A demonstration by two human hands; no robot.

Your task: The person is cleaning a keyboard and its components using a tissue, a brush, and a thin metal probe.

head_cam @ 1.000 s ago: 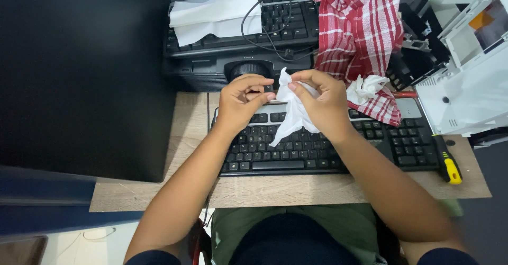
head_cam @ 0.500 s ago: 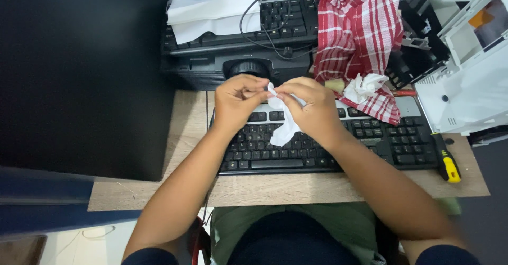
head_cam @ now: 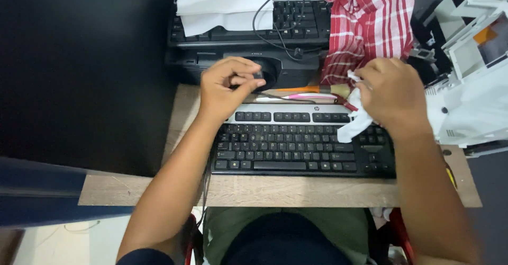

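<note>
A narrow wooden surface (head_cam: 296, 191) with a pale, worn front edge is seen from above, lit evenly and softly. To its left a large black panel (head_cam: 79, 69) fills the view, and below that a dark blue ledge (head_cam: 37, 191) is set. A strip of light floor (head_cam: 69, 241) is shown at the lower left. White equipment (head_cam: 471, 85) is crowded along the right side.

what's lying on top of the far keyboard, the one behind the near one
On the far keyboard, a white folded sheet covers its left end, black cables cross the middle, and a red checked cloth covers its right end. The keys beneath them are hidden.
</note>
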